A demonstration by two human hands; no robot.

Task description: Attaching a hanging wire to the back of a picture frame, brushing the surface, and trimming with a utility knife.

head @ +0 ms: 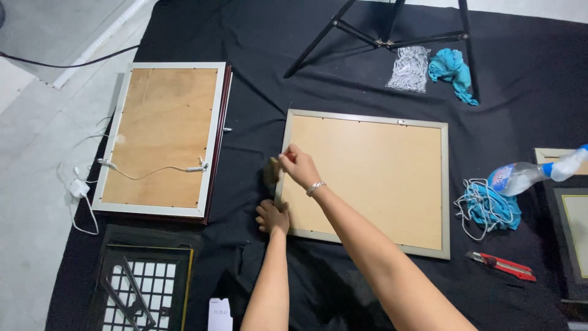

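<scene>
Item I am handling: one picture frame (367,178), rectangular, landscape, lying face down and flat on the black cloth (343,73). I see a narrow pale grey-silver border around a plain light tan backing board. A small metal hanger sits at the middle of the far edge. Left edge: my right hand (298,165) pinches it near the upper part; my left hand (272,216) presses beside the lower left corner.
</scene>
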